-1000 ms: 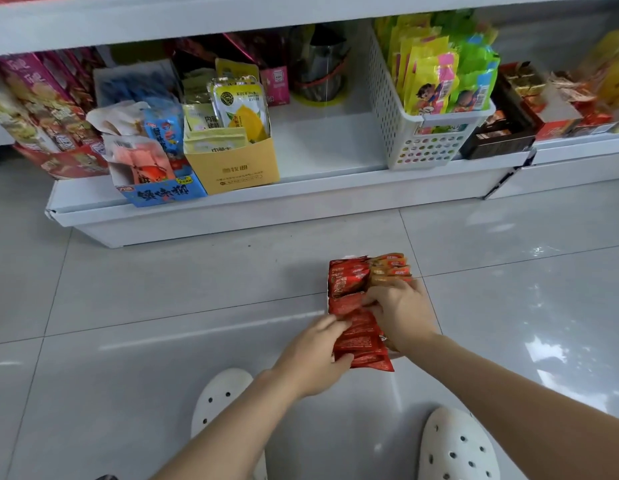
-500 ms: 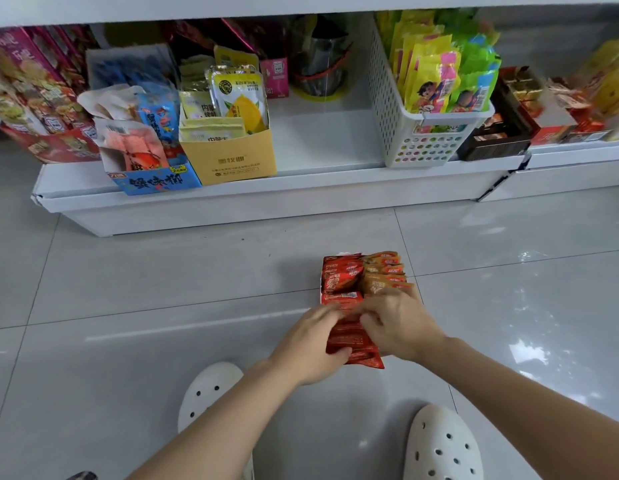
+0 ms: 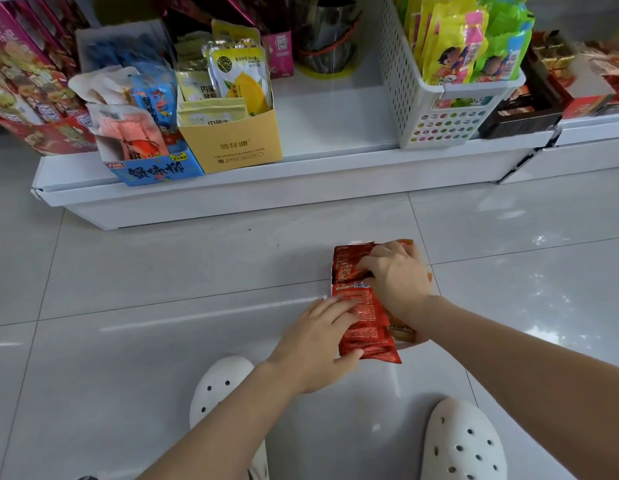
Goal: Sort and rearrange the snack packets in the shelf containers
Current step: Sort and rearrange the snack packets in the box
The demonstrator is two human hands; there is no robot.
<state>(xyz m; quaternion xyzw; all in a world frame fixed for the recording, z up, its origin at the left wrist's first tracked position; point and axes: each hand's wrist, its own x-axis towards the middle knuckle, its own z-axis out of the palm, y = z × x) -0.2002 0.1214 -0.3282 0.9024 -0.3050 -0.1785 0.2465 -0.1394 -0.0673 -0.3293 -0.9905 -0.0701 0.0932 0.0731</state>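
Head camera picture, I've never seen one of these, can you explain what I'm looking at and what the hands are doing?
There is no machine here: a person wears a wide-angle camera on the head, looking forward and down, so you see their own arms and white clogs.

On the tiled floor lies a stack of red snack packets. The left hand rests on its near end with fairly straight fingers. The right hand curls over the far end in a grip.

Behind is a low white shelf holding a yellow cardboard box and a blue box of packets, plus a white perforated basket of bright yellow and green packets.
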